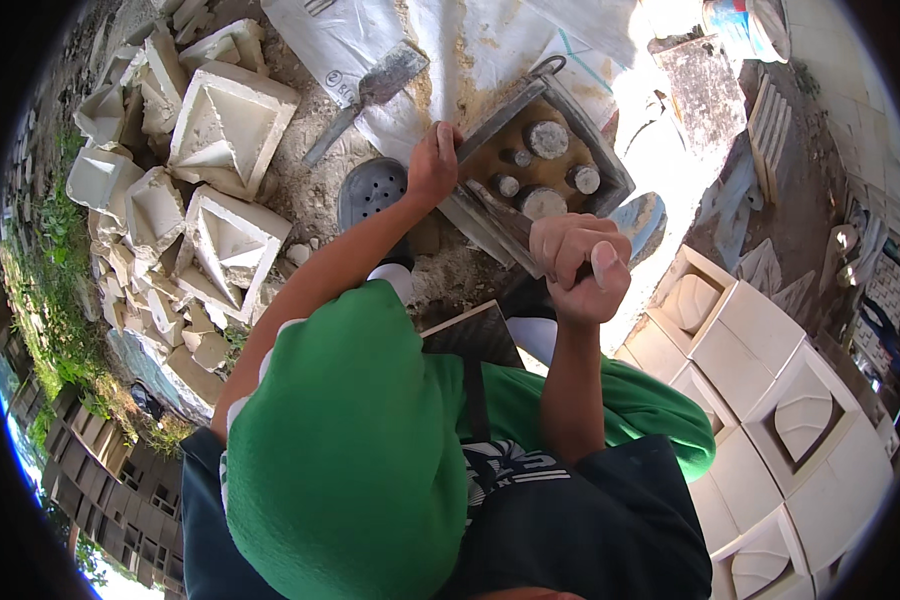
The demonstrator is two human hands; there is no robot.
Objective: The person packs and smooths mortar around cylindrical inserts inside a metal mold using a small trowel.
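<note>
A grey box-shaped mold [615, 181] with brown, sandy-looking filling lies ahead of me. Several round grey plugs [547, 139] of different sizes stand up in the filling. My left hand [436, 164] is closed at the mold's left edge, its fingertips partly hidden. Over the near right corner, my right hand [581, 264] is curled into a fist, thumb uppermost. From that fist a narrow flat tool [502, 208] runs along the mold's near side; the grip inside the fingers is hidden. A trowel [375, 92] lies apart on the ground beyond my left hand.
Broken off-white cast blocks [232, 130] are heaped at the left. Pale hollow blocks [800, 415] stand stacked in rows at the right. White sacks [490, 45] spread behind the mold, and a bucket [748, 28] stands far right. My grey clog [371, 192] is beside the mold.
</note>
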